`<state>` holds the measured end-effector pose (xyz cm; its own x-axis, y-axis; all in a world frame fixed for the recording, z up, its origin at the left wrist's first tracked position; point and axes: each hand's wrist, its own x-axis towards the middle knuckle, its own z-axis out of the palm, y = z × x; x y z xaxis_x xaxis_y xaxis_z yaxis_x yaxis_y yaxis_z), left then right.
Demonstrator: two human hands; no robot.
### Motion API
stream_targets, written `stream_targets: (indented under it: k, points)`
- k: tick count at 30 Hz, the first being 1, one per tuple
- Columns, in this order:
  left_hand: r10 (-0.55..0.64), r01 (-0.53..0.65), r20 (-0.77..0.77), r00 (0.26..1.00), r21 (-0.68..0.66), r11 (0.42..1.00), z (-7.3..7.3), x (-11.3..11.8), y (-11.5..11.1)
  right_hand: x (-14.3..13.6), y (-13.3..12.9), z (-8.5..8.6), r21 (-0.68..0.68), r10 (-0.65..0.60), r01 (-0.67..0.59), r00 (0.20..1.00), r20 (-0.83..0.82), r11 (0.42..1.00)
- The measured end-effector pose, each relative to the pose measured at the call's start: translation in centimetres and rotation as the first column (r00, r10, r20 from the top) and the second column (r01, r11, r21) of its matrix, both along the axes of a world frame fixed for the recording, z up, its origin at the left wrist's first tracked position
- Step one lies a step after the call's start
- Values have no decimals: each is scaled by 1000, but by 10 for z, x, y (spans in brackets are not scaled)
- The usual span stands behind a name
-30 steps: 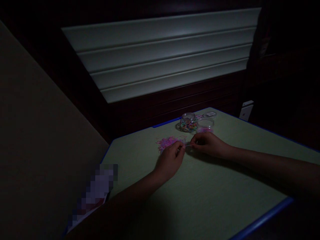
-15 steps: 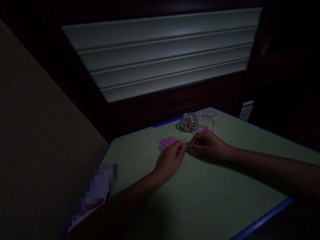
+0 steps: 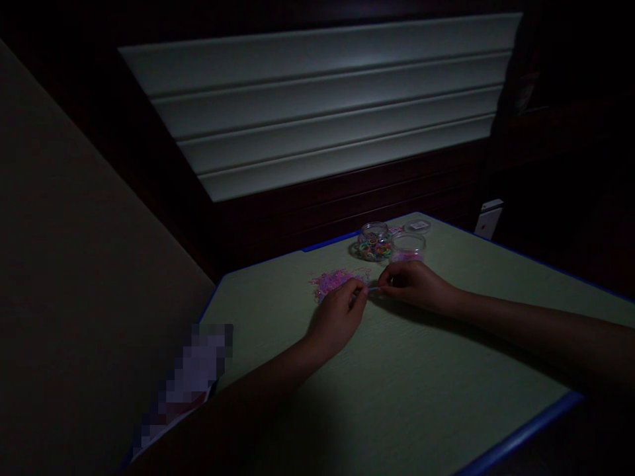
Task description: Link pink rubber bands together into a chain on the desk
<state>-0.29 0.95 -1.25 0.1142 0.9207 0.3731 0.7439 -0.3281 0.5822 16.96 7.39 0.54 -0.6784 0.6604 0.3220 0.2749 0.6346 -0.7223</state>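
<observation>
Between my two hands a thin pale rubber band (image 3: 374,288) is stretched, one end in each pinch. My left hand (image 3: 340,316) is closed, thumb and forefinger pressed together on the band's left end. On its other end my right hand (image 3: 415,284) pinches in the same way, a short gap to the right. Partly behind my left hand lies a loose pile of small pink and purple bands (image 3: 331,281). Just beyond my right hand stands a clear jar (image 3: 409,244) with pink bands at its bottom. The light is dim, so fine detail is hard to see.
Beside it a second clear jar (image 3: 373,243) holds multicoloured bands. A clear lid (image 3: 417,226) lies near the far corner of the green table (image 3: 417,377), which has a blue edge. A blurred-out item (image 3: 193,370) rests at the left edge. A slatted panel (image 3: 337,99) stands behind.
Both hands keep almost the same place. The right fingertips have shifted very slightly away from the left, and the band between them shows as a straighter thin line.
</observation>
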Motion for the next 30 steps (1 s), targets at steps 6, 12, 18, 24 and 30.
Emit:
stream_targets:
  k: [6,12,18,24,30]
  points:
    - [5,-5,-7,1000,17,1000,0,0,0,-1,2,-1,16,-9,9,1000,-16,1000]
    - [5,-4,-12,1000,16,1000,-1,-1,1,-1,5,-5,-26,23,-24,999,-26,999]
    - [-1,0,19,1000,6,1000,-4,-2,3,-2,3,-2,-84,17,-21,999,-45,996]
    - [-6,6,10,1000,7,1000,-2,-2,2,0,0,3,-71,25,-29,998,-52,997]
    - [-5,5,2,1000,14,1000,0,0,0,-1,3,1,-88,18,-21,999,-37,996]
